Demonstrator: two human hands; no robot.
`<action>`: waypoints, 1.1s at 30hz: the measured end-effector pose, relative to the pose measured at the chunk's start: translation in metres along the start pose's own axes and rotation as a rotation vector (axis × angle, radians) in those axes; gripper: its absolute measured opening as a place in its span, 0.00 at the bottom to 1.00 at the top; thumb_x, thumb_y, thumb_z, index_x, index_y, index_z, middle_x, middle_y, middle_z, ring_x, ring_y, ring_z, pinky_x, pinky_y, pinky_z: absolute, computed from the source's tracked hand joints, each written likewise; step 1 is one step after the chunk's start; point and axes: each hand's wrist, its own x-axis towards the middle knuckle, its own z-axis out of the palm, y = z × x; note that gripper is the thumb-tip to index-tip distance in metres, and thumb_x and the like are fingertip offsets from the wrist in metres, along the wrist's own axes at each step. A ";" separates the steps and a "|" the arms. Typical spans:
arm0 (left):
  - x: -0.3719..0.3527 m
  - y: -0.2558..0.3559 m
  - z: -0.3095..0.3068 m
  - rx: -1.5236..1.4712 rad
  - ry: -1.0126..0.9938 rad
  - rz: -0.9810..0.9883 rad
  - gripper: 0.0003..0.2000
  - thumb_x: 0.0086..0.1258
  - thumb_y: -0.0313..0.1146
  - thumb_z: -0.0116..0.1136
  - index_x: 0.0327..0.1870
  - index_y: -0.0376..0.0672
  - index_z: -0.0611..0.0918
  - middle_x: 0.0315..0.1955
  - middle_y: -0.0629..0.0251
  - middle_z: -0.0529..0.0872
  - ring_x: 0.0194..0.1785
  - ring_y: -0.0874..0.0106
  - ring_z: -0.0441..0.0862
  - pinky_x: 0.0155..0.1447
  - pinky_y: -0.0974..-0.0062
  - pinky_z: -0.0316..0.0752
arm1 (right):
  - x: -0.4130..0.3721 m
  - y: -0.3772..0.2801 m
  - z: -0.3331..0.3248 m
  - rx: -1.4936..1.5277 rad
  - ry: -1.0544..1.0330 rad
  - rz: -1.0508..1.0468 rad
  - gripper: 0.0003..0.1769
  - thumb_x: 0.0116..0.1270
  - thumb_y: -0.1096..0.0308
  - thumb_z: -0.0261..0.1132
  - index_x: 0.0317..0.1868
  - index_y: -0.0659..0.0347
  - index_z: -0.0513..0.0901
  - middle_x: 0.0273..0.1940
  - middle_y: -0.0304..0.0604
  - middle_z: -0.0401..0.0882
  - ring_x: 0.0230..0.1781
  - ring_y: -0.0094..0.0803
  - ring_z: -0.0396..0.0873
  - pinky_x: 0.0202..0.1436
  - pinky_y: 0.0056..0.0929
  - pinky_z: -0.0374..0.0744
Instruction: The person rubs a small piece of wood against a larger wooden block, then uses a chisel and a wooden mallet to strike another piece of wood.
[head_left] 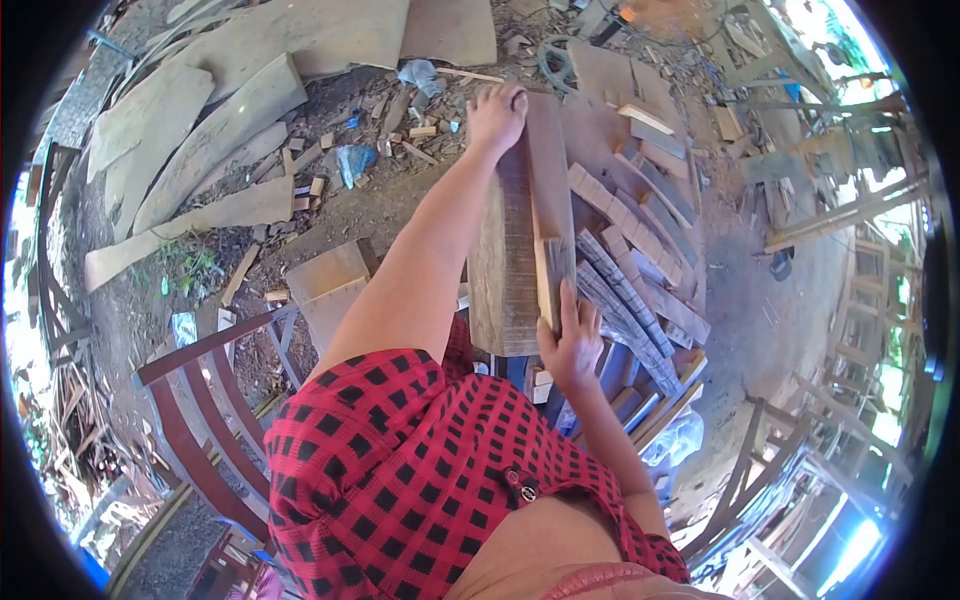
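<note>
The long board [547,170] is running away from the body, the left hand [493,122] gripping its far end, the right hand [576,350], well apart, pinching the near short strip [553,278].

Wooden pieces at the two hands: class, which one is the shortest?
The short, pale-sided wooden piece by the right hand; the long brown wooden board and thick brown wooden beam both reach up to the left hand.

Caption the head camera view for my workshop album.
Left hand at the far end of a timber beam, right hand on a short wooden piece, amid scattered offcuts and boards.
</note>
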 end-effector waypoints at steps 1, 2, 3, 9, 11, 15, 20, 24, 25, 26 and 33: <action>0.001 -0.002 0.001 -0.016 0.000 0.003 0.14 0.72 0.45 0.48 0.53 0.55 0.80 0.59 0.69 0.79 0.68 0.62 0.67 0.70 0.43 0.56 | -0.012 -0.001 -0.001 0.029 -0.001 0.011 0.40 0.54 0.65 0.67 0.69 0.60 0.67 0.43 0.54 0.69 0.44 0.53 0.72 0.43 0.48 0.77; 0.001 0.000 -0.001 -0.016 -0.009 0.001 0.15 0.72 0.46 0.48 0.52 0.55 0.80 0.59 0.69 0.78 0.68 0.63 0.67 0.70 0.43 0.56 | -0.017 -0.001 -0.001 0.060 -0.004 0.019 0.40 0.54 0.66 0.67 0.69 0.61 0.67 0.44 0.54 0.69 0.45 0.53 0.72 0.43 0.48 0.77; 0.000 0.001 -0.001 -0.017 -0.006 0.002 0.15 0.72 0.46 0.48 0.52 0.55 0.80 0.59 0.69 0.78 0.68 0.63 0.67 0.70 0.43 0.56 | -0.014 -0.002 -0.001 0.059 -0.003 0.017 0.40 0.54 0.66 0.67 0.69 0.61 0.67 0.44 0.54 0.69 0.45 0.53 0.72 0.43 0.48 0.77; -0.002 0.001 -0.004 -0.028 0.023 0.011 0.14 0.73 0.45 0.47 0.53 0.55 0.80 0.58 0.69 0.78 0.69 0.60 0.66 0.69 0.42 0.55 | 0.120 0.010 0.025 -0.035 0.073 0.016 0.41 0.54 0.63 0.69 0.70 0.55 0.66 0.46 0.56 0.71 0.48 0.54 0.73 0.45 0.49 0.79; -0.001 -0.001 -0.003 -0.062 0.031 0.036 0.14 0.73 0.45 0.46 0.54 0.55 0.79 0.58 0.69 0.78 0.70 0.60 0.64 0.70 0.40 0.52 | 0.191 0.019 0.046 -0.065 0.111 -0.002 0.40 0.54 0.61 0.69 0.69 0.52 0.67 0.47 0.56 0.73 0.50 0.54 0.73 0.47 0.50 0.79; -0.003 0.005 -0.008 -0.044 0.004 0.030 0.14 0.72 0.44 0.46 0.53 0.54 0.80 0.58 0.68 0.78 0.71 0.60 0.63 0.70 0.40 0.52 | 0.291 0.000 0.051 -0.111 -0.001 0.171 0.39 0.56 0.57 0.65 0.70 0.48 0.66 0.52 0.59 0.74 0.55 0.56 0.73 0.53 0.50 0.78; 0.000 0.006 -0.008 -0.033 -0.020 0.022 0.14 0.72 0.45 0.47 0.51 0.54 0.80 0.58 0.68 0.78 0.69 0.59 0.66 0.69 0.39 0.55 | 0.283 -0.003 0.050 -0.117 0.019 0.209 0.39 0.56 0.59 0.64 0.71 0.49 0.64 0.53 0.60 0.73 0.55 0.57 0.73 0.54 0.51 0.78; 0.001 -0.002 0.001 -0.008 0.030 0.045 0.14 0.72 0.45 0.47 0.51 0.54 0.81 0.58 0.68 0.79 0.68 0.59 0.68 0.68 0.41 0.57 | 0.194 0.006 0.041 -0.092 0.085 0.044 0.40 0.57 0.61 0.65 0.71 0.54 0.63 0.50 0.59 0.71 0.51 0.56 0.73 0.50 0.53 0.77; 0.002 -0.005 0.004 -0.013 0.024 0.049 0.14 0.72 0.45 0.47 0.51 0.54 0.81 0.58 0.68 0.79 0.68 0.59 0.68 0.68 0.41 0.57 | 0.163 0.003 0.033 -0.064 0.059 0.051 0.40 0.57 0.62 0.66 0.71 0.55 0.63 0.49 0.59 0.71 0.50 0.56 0.73 0.49 0.52 0.77; 0.003 -0.006 0.005 -0.004 0.027 0.056 0.14 0.72 0.45 0.48 0.51 0.54 0.81 0.57 0.68 0.79 0.68 0.59 0.68 0.68 0.41 0.57 | 0.130 0.000 0.025 -0.036 0.032 0.057 0.40 0.57 0.62 0.66 0.71 0.56 0.64 0.47 0.58 0.71 0.48 0.55 0.73 0.48 0.52 0.77; 0.002 -0.008 0.007 0.060 0.071 0.063 0.13 0.71 0.46 0.49 0.49 0.55 0.82 0.54 0.70 0.81 0.64 0.63 0.72 0.64 0.53 0.63 | -0.023 -0.010 0.000 0.026 0.017 0.069 0.41 0.53 0.66 0.68 0.70 0.60 0.66 0.45 0.55 0.70 0.44 0.54 0.73 0.43 0.47 0.78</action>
